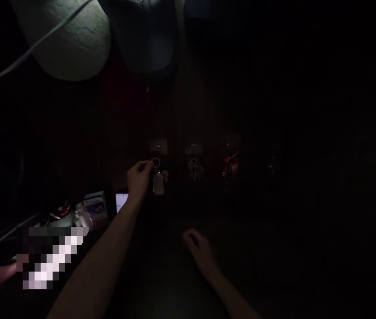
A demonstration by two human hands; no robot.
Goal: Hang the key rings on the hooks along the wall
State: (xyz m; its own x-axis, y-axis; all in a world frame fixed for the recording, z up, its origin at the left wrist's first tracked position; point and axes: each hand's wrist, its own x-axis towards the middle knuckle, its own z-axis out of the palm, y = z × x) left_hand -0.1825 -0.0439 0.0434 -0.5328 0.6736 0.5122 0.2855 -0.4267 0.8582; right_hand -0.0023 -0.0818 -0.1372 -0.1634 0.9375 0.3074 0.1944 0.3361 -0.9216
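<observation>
In the dim head view, my left hand [139, 179] pinches the metal ring of a keychain [158, 184] between thumb and fingers. A pale, rounded pendant with a shiny rim dangles from that ring. Just above it is a small wall hook [158, 145] on a light backing; whether the ring touches the hook I cannot tell. Lower and to the right, my right hand [200, 249] is loosely closed, thumb against the curled fingers, with nothing visible in it. A bunch of keys [195, 169] hangs from the neighbouring hook, up from the right hand.
Red straps or a lanyard [230, 164] hang farther right. A pale cap [75, 44] and a dark cap [149, 40] fill the upper left, with a white cable [38, 44] crossing. A lit phone [120, 200] and a small box [95, 208] stand left. Darkness hides the right side.
</observation>
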